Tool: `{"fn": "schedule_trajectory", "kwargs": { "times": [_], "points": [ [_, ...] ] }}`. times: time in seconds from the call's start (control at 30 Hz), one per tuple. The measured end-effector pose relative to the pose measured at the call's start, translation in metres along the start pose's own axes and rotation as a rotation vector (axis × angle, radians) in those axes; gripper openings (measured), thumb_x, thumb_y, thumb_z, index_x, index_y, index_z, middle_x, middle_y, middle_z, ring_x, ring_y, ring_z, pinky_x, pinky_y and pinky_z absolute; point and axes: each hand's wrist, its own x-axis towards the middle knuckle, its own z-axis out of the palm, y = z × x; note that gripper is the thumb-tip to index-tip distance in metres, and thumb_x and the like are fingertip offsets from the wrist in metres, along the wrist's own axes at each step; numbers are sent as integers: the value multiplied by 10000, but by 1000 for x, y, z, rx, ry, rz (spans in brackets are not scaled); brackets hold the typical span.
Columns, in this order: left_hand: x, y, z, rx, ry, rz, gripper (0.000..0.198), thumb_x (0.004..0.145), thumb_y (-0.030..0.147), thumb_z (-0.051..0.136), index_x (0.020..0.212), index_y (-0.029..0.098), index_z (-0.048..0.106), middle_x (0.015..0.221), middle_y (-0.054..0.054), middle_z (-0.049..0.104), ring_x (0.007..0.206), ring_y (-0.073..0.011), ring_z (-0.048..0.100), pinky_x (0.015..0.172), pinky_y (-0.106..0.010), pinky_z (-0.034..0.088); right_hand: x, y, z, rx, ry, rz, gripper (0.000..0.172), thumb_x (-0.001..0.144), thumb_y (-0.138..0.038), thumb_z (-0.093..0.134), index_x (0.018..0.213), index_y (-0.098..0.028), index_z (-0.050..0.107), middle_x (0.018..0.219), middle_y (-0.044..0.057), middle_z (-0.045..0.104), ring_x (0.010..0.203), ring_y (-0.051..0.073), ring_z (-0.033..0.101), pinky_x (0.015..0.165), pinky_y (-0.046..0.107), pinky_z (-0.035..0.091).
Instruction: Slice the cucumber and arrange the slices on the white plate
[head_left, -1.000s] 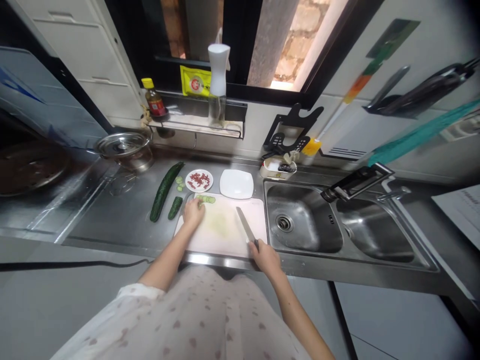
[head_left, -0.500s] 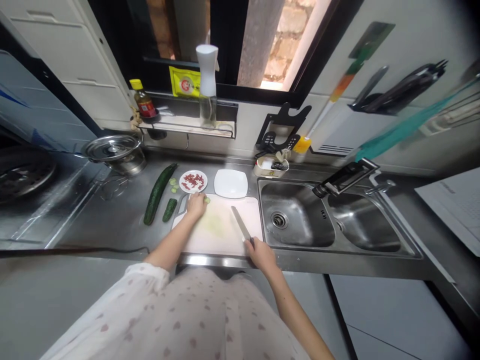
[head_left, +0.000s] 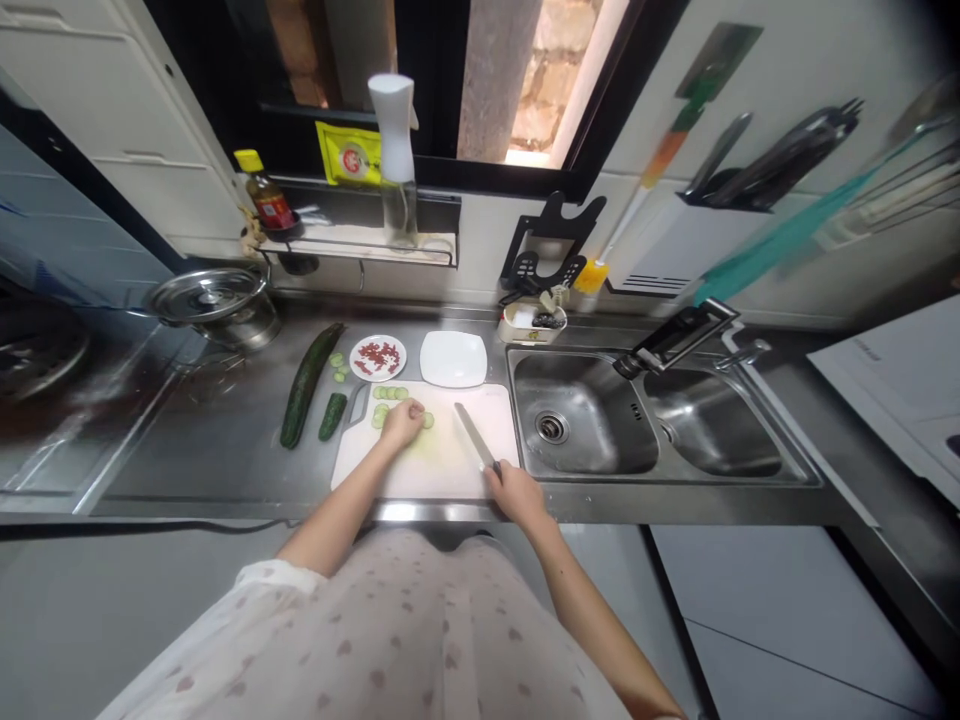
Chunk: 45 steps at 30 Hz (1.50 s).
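My left hand [head_left: 403,422] is over the white cutting board [head_left: 450,475], its fingers curled together. A pale green cucumber slice [head_left: 428,420] shows at its fingertips; the fingers partly hide what they grip. More cucumber slices [head_left: 390,393] lie in a row at the board's far left, with others beside the hand. In my right hand [head_left: 516,492] is the handle of a knife [head_left: 474,435], its blade low over the board and pointing away to the left. Left of the board are a short piece of cucumber [head_left: 333,416] and a long cucumber [head_left: 310,388].
Behind the board stand a white plate with chopped red and white bits [head_left: 377,358] and a white square dish [head_left: 453,360]. A few cucumber bits [head_left: 339,368] lie on the counter. To the right is a double sink [head_left: 585,465]; a lidded steel pot [head_left: 217,305] stands back left.
My left hand has moved from the board's far left edge toward its middle, uncovering rows of cucumber slices. The knife stays in my right hand. The whole view has shifted slightly.
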Motion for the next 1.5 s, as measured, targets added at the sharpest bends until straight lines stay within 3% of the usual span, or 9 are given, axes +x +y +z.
{"fn": "schedule_trajectory", "kwargs": {
  "times": [0.23, 0.6, 1.5],
  "points": [
    [-12, -3, 7, 122, 17, 55, 233, 796, 174, 562, 1017, 199, 634, 920, -45, 691, 887, -179, 624, 782, -255, 437, -6, -4, 0, -6, 15, -20, 407, 975, -467, 322, 1117, -188, 582, 1038, 120, 689, 980, 229, 642, 763, 284, 402],
    [-5, -16, 17, 117, 116, 52, 264, 816, 147, 534, 1068, 159, 611, 1048, -97, 661, 994, -203, 604, 875, -290, 436, -30, -18, 4, -25, -40, -93, 350, 973, -440, 361, 1103, -207, 589, 1000, 102, 694, 968, 220, 641, 737, 266, 386],
    [6, -18, 17, 137, 107, 48, 239, 793, 149, 569, 1021, 132, 638, 978, -107, 682, 920, -205, 624, 810, -275, 444, -22, -19, 1, -132, -102, -154, 360, 972, -389, 339, 1119, -174, 587, 1000, 135, 697, 983, 243, 655, 744, 297, 435]
  ]
}}
